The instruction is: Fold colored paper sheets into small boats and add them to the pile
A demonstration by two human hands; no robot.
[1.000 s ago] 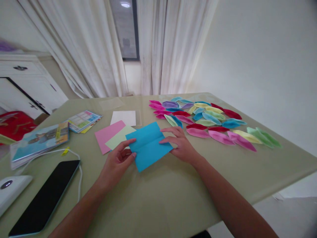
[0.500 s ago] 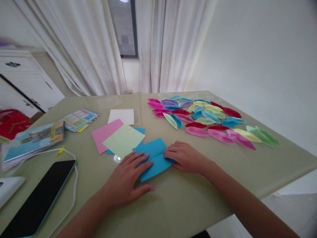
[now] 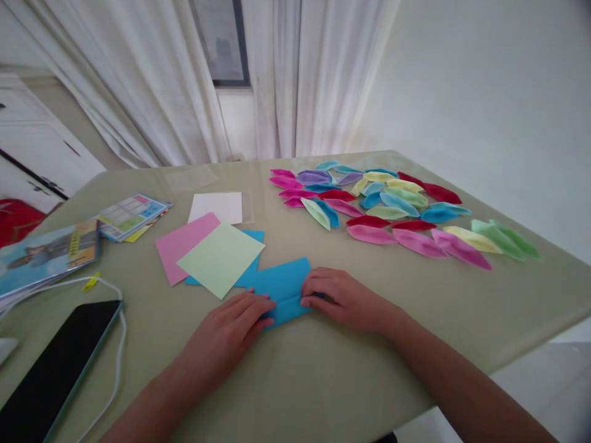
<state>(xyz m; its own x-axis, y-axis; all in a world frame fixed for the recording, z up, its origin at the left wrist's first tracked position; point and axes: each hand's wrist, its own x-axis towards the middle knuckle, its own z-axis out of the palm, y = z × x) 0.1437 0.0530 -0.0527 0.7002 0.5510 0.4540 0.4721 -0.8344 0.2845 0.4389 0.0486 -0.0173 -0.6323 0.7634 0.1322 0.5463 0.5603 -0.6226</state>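
A sheet of blue origami paper (image 3: pixel 285 278) lies on the table in front of me, its near edge folded up in a strip that reaches toward the middle. At its left end, my left hand (image 3: pixel 233 326) has closed fingers gripping the folded strip. My right hand (image 3: pixel 346 296) pinches the right end, thumb at the fold and fingers curled over the top. Both hands partly cover the paper's ends. Its far left corner touches a loose stack, where a light green square (image 3: pixel 221 258) lies over a pink square (image 3: pixel 184 246) and another blue sheet (image 3: pixel 253 239).
Many folded paper pieces (image 3: pixel 385 212) in several colours spread over the table's back right. White paper (image 3: pixel 215 208) lies behind the stack. At left are a phone (image 3: pixel 60 369), a white cable (image 3: pixel 120 351) and booklets (image 3: pixel 50 252). The table edge (image 3: pixel 521 351) runs along the right.
The near edge of the blue paper has been folded up. My left hand's fingers have gone from spread flat to closed on the fold, and my right thumb now presses there. The view shifted slightly.
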